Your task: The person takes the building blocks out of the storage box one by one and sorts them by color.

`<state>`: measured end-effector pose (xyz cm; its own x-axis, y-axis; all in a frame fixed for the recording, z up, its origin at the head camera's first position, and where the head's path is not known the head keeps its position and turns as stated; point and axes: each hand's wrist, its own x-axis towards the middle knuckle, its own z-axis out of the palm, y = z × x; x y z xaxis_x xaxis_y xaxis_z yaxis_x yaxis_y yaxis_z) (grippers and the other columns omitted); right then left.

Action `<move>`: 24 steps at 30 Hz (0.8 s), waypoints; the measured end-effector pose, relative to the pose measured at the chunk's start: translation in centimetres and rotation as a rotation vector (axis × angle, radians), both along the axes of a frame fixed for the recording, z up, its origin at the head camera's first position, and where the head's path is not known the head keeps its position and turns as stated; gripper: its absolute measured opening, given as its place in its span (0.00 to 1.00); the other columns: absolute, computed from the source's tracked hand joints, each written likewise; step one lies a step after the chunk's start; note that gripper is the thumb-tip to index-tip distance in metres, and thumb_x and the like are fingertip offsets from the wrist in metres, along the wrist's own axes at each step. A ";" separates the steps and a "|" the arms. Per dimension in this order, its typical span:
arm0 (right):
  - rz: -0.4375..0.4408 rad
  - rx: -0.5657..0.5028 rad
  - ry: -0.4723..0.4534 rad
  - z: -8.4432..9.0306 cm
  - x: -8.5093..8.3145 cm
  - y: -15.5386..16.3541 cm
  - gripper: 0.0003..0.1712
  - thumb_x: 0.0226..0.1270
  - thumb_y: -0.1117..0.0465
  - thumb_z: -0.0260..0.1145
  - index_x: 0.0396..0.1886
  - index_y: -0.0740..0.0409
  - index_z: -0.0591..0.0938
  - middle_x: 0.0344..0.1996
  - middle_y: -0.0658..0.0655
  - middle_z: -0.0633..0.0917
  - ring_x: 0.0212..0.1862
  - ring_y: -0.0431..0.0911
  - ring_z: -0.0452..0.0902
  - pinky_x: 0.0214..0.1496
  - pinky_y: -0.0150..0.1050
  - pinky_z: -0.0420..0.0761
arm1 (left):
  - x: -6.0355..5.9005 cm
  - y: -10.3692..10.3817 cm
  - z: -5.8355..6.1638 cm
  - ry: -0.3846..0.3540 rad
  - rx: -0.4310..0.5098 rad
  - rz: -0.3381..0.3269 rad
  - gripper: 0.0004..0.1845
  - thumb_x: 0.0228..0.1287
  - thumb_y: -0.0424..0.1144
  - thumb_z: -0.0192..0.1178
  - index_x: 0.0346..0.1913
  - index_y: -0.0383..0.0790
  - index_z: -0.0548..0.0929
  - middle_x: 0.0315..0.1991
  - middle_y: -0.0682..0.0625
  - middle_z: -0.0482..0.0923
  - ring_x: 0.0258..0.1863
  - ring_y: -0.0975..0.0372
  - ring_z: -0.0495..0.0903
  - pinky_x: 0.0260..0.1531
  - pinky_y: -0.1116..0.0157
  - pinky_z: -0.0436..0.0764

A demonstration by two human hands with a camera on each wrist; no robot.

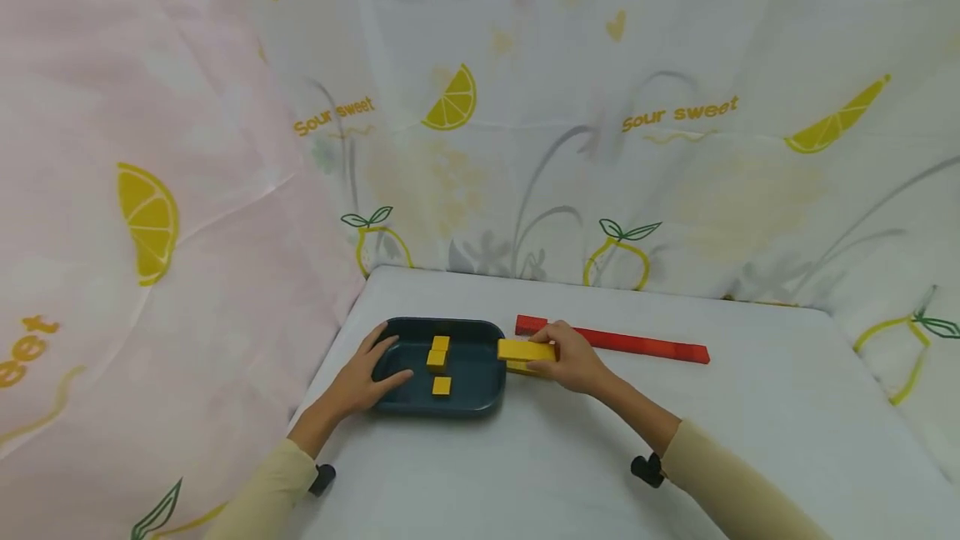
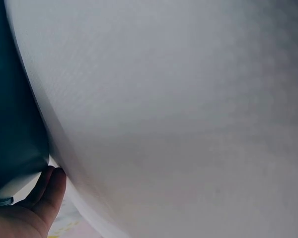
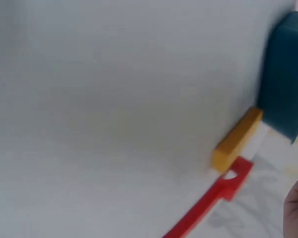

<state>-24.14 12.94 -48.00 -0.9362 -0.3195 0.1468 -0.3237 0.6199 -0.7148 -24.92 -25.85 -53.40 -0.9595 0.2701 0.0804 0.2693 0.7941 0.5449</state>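
Landmark: you can place everything against the dark tray (image 1: 491,394), which sits on the white table (image 1: 570,473).
Yellow bar: your right hand (image 1: 573,359) pinches the long yellow bar (image 1: 525,350) just off the tray's right rim, fingers curled over its right end.
Long axis: the bar runs left-right, its free end pointing at the tray and nearly touching the rim.
Second bar: a sliver of another yellow piece (image 1: 517,368) shows beneath the held one; you cannot tell whether the two touch.
Nearer hand: your right hand is the one on the bar; your left hand (image 1: 367,373) is on the tray's far left side.
Left hand: it rests on the tray's left rim, fingers straight and reaching inside, clasping nothing.
In the tray: three small yellow cubes (image 1: 439,363) lie near its middle.
Red strip: a long red strip (image 1: 637,343) lies right of the tray, behind your right hand.
Hard to make out: the right wrist view is blurred; the left wrist view shows only a thumb (image 2: 49,191) against the tray's wall.
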 end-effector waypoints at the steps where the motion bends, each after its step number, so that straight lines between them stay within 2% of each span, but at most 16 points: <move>1: -0.020 -0.007 -0.016 -0.3 0.2 0.8 0.16 0.57 0.59 0.76 0.44 0.53 0.81 0.40 0.52 0.80 0.37 0.44 0.71 0.38 0.30 0.77 | 0.0 0.1 0.0 0.002 -0.005 -0.001 0.45 0.62 0.65 0.60 0.74 0.42 0.64 0.80 0.43 0.46 0.74 0.42 0.59 0.66 0.36 0.65; 6: -0.116 0.008 -0.072 -1.6 0.7 4.6 0.16 0.58 0.61 0.75 0.44 0.56 0.80 0.41 0.53 0.81 0.37 0.45 0.71 0.38 0.29 0.77 | 0.0 0.1 0.1 -0.005 -0.003 -0.010 0.45 0.62 0.65 0.60 0.74 0.41 0.64 0.80 0.43 0.46 0.74 0.42 0.59 0.65 0.36 0.65; 11: -0.161 0.077 -0.091 -2.6 0.5 6.8 0.17 0.58 0.60 0.75 0.44 0.57 0.80 0.41 0.54 0.80 0.39 0.45 0.71 0.41 0.33 0.77 | 0.1 -0.2 0.4 -0.004 -0.004 -0.010 0.44 0.63 0.64 0.60 0.74 0.40 0.64 0.80 0.42 0.46 0.73 0.42 0.59 0.64 0.35 0.65; 15: -0.126 0.153 -0.041 -3.6 0.5 8.0 0.16 0.57 0.61 0.75 0.43 0.57 0.80 0.39 0.53 0.80 0.39 0.44 0.71 0.43 0.35 0.78 | 0.0 -0.3 0.5 -0.005 -0.003 -0.017 0.44 0.64 0.64 0.60 0.74 0.40 0.64 0.80 0.41 0.45 0.73 0.41 0.59 0.65 0.35 0.64; 18: -0.096 0.192 -0.036 -4.4 0.5 8.8 0.16 0.57 0.60 0.76 0.42 0.57 0.81 0.37 0.52 0.80 0.38 0.43 0.71 0.43 0.35 0.78 | -0.1 -0.1 0.4 -0.012 -0.001 -0.016 0.44 0.63 0.64 0.60 0.74 0.39 0.64 0.80 0.41 0.45 0.74 0.41 0.58 0.65 0.35 0.64; 24: -0.115 0.209 -0.107 -5.4 0.3 9.4 0.17 0.56 0.58 0.77 0.42 0.57 0.82 0.37 0.52 0.80 0.39 0.43 0.72 0.44 0.37 0.79 | 0.1 0.0 0.4 -0.012 -0.008 -0.015 0.44 0.64 0.63 0.60 0.74 0.39 0.64 0.80 0.41 0.45 0.74 0.41 0.58 0.65 0.35 0.64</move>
